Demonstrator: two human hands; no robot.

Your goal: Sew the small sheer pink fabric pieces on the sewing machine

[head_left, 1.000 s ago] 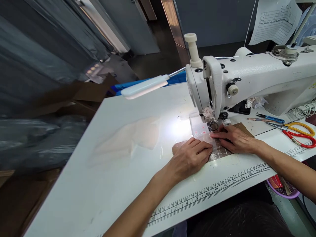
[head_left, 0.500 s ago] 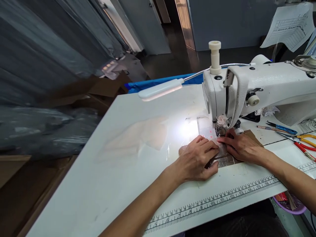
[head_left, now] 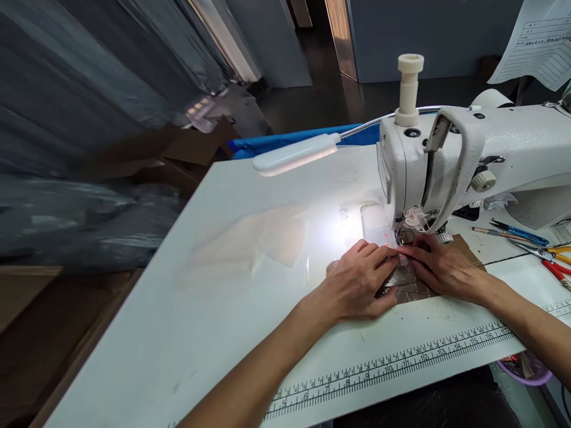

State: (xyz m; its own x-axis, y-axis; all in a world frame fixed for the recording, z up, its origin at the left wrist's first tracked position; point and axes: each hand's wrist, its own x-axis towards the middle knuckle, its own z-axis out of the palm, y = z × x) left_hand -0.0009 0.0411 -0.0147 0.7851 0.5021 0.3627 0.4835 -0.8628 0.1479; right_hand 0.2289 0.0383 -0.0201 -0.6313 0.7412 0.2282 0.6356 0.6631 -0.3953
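Note:
A thin, see-through piece of material with small pink marks lies flat beside the sewing machine's presser foot. My left hand rests palm down on it, fingers side by side and slightly bent, thumb apart. Close to the presser foot, my right hand has its thumb and forefinger on the material's edge, the thumb tip by my left fingertips. What the fingers press is partly hidden. Brown tape-like sheeting lies under and around both hands. A ribbon rosette hangs at the machine head.
A lamp on a bendable neck lights the white table. A printed ruler runs along the front edge. Tweezers and red-handled pliers lie at right. A purple basket sits below the table edge.
The view has shifted, so the machine appears farther right. My left fingertips have come up beside my right thumb, covering more of the pink marks. Both hands stay at the presser foot.

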